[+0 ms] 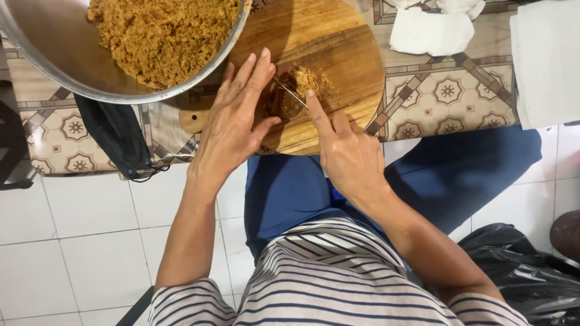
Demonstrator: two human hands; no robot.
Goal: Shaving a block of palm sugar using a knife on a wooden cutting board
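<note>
Item: round wooden cutting board (338, 42) with short handle at its 8 o'clock edge, set on a patterned tabletop (447, 96).

Left hand (235, 124): laid flat, palm down, fingers spread and pointing to 1 o'clock, resting on the board's lower left part; pinching nothing.

Right hand (344, 151): closed around a knife (290, 93), index finger stretched along the top of the thin blade, which runs toward 10 o'clock. How the other fingers clasp the handle cannot be told.

Brown block (284, 102): dark lump under the blade, between the two hands, near the board's centre. Loose golden shavings (311, 78) lie just beside it at 1 o'clock.

Metal bowl (72, 66): at 10 o'clock from the board, overlapping its rim, heaped with the same brown crumbs.

Also present: white cloths (432, 30) at 2 o'clock; black fabric (115, 136) hanging off the table edge at 8 o'clock; black bag (519, 271) on the tiled floor at 4 o'clock.
</note>
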